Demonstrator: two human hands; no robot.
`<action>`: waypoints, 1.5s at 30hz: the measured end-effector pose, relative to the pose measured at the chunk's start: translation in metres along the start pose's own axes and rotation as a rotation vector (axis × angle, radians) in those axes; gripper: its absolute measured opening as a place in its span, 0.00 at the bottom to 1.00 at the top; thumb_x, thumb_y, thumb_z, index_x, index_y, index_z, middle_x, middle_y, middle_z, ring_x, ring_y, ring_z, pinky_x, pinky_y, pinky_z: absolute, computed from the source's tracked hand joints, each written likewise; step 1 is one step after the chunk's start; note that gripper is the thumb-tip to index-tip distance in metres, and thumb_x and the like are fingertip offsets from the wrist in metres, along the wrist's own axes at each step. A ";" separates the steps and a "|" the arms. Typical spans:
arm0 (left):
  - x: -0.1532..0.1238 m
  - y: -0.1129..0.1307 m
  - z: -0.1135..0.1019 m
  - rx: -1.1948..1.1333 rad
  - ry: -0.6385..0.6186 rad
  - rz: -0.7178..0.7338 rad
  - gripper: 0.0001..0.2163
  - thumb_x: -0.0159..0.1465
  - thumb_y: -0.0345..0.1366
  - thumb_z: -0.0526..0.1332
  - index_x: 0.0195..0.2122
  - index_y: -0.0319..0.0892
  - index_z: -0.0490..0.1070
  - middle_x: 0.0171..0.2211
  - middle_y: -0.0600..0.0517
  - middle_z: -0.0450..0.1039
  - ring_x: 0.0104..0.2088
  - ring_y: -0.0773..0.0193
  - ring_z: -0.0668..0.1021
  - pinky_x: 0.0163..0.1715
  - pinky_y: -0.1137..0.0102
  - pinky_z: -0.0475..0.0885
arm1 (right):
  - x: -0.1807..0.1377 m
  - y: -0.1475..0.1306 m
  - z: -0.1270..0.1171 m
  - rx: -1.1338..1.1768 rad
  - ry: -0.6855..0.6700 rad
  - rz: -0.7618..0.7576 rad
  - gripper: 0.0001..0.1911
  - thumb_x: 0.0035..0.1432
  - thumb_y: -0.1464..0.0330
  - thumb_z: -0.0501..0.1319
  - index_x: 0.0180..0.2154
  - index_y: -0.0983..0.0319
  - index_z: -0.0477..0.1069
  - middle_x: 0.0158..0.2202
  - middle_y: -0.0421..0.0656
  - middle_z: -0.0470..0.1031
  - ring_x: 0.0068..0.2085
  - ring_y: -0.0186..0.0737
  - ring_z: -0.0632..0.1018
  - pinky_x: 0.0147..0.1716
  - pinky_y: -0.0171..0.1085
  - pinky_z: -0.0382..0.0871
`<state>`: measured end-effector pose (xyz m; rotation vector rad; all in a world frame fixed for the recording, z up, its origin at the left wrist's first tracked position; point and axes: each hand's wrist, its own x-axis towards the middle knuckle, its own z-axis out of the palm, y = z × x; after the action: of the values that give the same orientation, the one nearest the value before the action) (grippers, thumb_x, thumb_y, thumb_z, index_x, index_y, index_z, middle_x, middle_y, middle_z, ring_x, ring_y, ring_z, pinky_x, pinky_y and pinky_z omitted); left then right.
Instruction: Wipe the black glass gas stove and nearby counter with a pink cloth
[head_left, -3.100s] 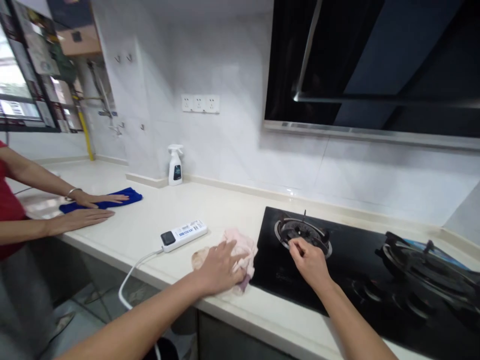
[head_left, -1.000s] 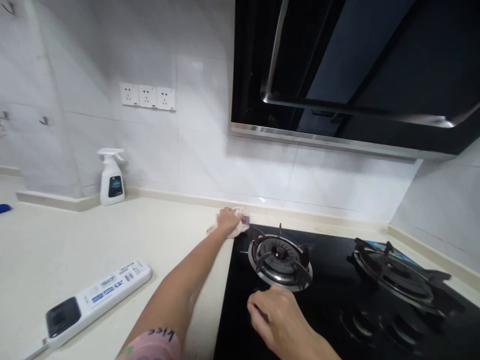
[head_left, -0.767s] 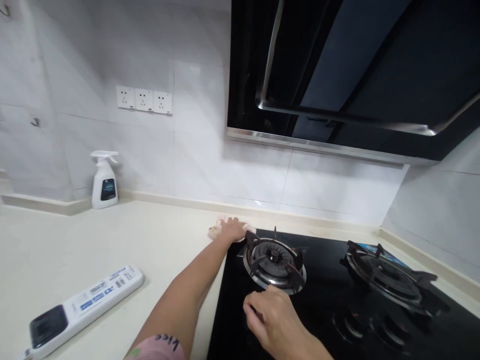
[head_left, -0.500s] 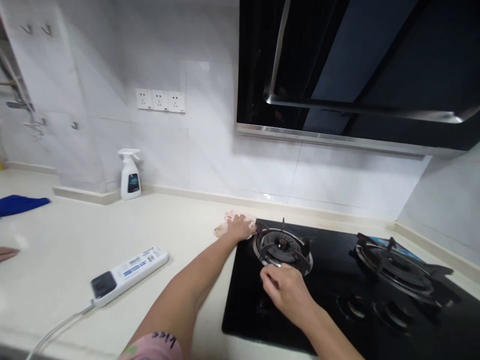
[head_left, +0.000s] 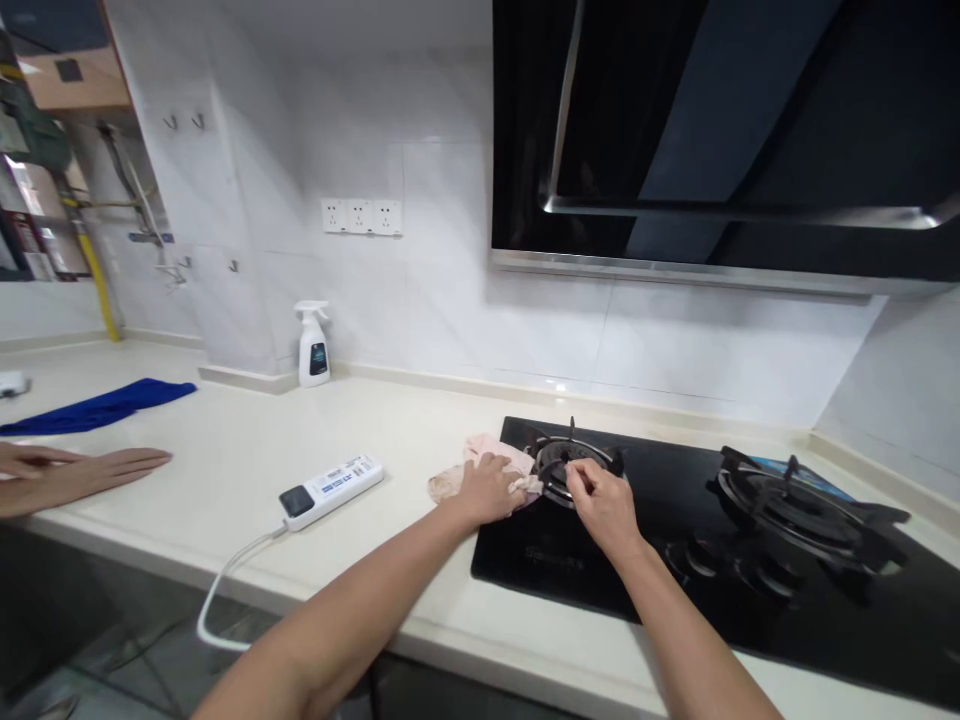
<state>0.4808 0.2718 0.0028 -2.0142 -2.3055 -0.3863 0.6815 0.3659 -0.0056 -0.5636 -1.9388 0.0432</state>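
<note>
My left hand [head_left: 487,490] presses a crumpled pink cloth [head_left: 501,452] down at the left edge of the black gas hob [head_left: 637,540]. Part of the cloth is stained brownish and lies on the pale counter. Its other end reaches the left burner [head_left: 555,465]. Over the front right of that burner, my right hand [head_left: 606,500] is closed in a pinch. What its fingers hold, if anything, is hidden; a dark pan support lies right beside them.
A power strip [head_left: 334,490] with a white cable lies left of my arm. Another person's hands [head_left: 82,480] rest on the counter near a blue cloth [head_left: 112,405]. A white spray bottle [head_left: 313,345] stands by the wall. The range hood [head_left: 712,130] hangs above the hob.
My left hand and the cloth have come nearer, along the hob's left edge. My right hand stays pinched by the left burner. The view has swung left, showing more of the other person's hands.
</note>
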 end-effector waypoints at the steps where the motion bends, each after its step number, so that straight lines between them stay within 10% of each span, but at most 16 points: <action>1: -0.009 0.003 -0.002 -0.013 0.004 0.022 0.18 0.70 0.49 0.59 0.57 0.51 0.75 0.67 0.46 0.66 0.68 0.44 0.63 0.65 0.39 0.59 | -0.001 0.000 0.001 -0.004 -0.001 0.005 0.20 0.72 0.59 0.53 0.34 0.60 0.77 0.25 0.41 0.77 0.26 0.37 0.76 0.33 0.35 0.63; 22: -0.147 0.009 -0.012 -0.247 0.040 0.527 0.19 0.60 0.43 0.66 0.54 0.59 0.77 0.65 0.58 0.71 0.66 0.47 0.69 0.67 0.47 0.58 | -0.014 -0.031 0.007 0.148 -0.408 -0.062 0.18 0.71 0.61 0.54 0.31 0.58 0.74 0.25 0.38 0.75 0.27 0.37 0.72 0.33 0.36 0.57; 27: -0.153 -0.002 -0.026 -0.257 0.051 0.545 0.26 0.63 0.57 0.66 0.60 0.54 0.74 0.69 0.47 0.65 0.68 0.42 0.66 0.68 0.47 0.59 | -0.011 -0.034 0.004 0.151 -0.444 -0.030 0.17 0.71 0.61 0.54 0.31 0.58 0.73 0.25 0.37 0.73 0.28 0.37 0.72 0.34 0.37 0.58; 37: -0.174 -0.021 -0.055 -0.395 0.170 0.287 0.14 0.74 0.41 0.55 0.36 0.44 0.77 0.30 0.54 0.79 0.32 0.66 0.76 0.52 0.62 0.63 | -0.015 -0.039 0.005 0.235 -0.685 -0.098 0.19 0.71 0.61 0.56 0.60 0.58 0.67 0.55 0.48 0.68 0.53 0.44 0.74 0.53 0.43 0.67; 41: -0.182 -0.039 -0.047 -0.462 0.052 0.134 0.21 0.73 0.43 0.54 0.24 0.42 0.70 0.23 0.54 0.72 0.27 0.67 0.72 0.37 0.68 0.65 | -0.013 -0.047 0.004 0.252 -0.768 -0.110 0.12 0.70 0.60 0.58 0.50 0.58 0.71 0.47 0.45 0.70 0.49 0.44 0.72 0.52 0.44 0.66; 45: -0.187 -0.041 -0.033 -0.469 0.072 0.017 0.08 0.68 0.42 0.62 0.42 0.46 0.78 0.32 0.53 0.76 0.34 0.63 0.76 0.39 0.69 0.67 | -0.010 -0.054 -0.001 0.258 -0.815 -0.061 0.12 0.63 0.60 0.65 0.38 0.59 0.66 0.40 0.40 0.67 0.42 0.41 0.70 0.44 0.41 0.65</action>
<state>0.4638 0.0788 -0.0094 -2.1526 -2.3138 -1.0668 0.6657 0.3135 0.0016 -0.3285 -2.6781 0.5498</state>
